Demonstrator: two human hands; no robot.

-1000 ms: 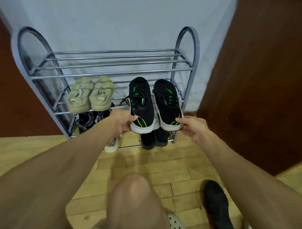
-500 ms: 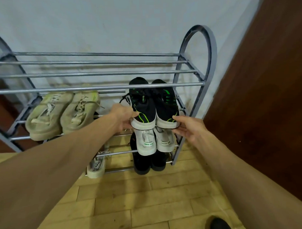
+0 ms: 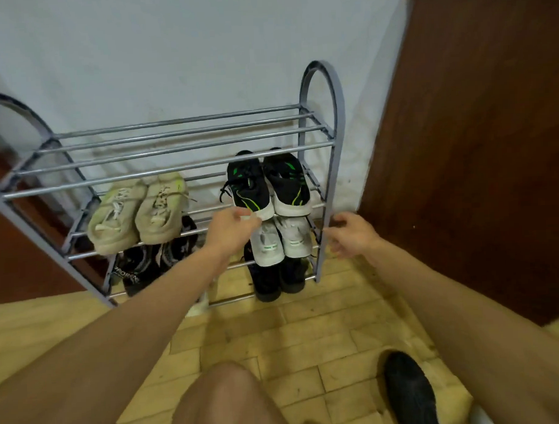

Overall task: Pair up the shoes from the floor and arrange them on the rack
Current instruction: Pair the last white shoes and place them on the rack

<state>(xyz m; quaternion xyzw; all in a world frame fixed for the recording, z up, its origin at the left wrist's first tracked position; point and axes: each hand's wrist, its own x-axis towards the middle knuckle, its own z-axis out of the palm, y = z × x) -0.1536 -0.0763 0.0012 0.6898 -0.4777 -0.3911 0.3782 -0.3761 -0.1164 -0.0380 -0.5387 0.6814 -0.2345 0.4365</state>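
Observation:
A grey metal shoe rack (image 3: 323,137) stands against the pale wall. A pair of black sneakers with green stripes (image 3: 268,187) rests on its second shelf at the right. My left hand (image 3: 231,227) still pinches the white heel of the left sneaker of that pair. My right hand (image 3: 352,233) hovers off to the right of the rack's post, fingers apart and holding nothing. Cream sneakers (image 3: 138,210) share that shelf on the left. White sneakers (image 3: 280,240) sit one shelf lower, with black shoes (image 3: 277,278) beneath them.
Dark patterned shoes (image 3: 147,264) lie on a lower shelf at the left. One black shoe (image 3: 409,394) lies on the tan tiled floor at the lower right. A brown wooden door (image 3: 475,141) flanks the rack's right side. My knee (image 3: 227,400) is at the bottom centre.
My right hand has let go of the right black-and-green sneaker and drawn back to the right past the rack's post. The pair now rests on the shelf. My view has pulled back.

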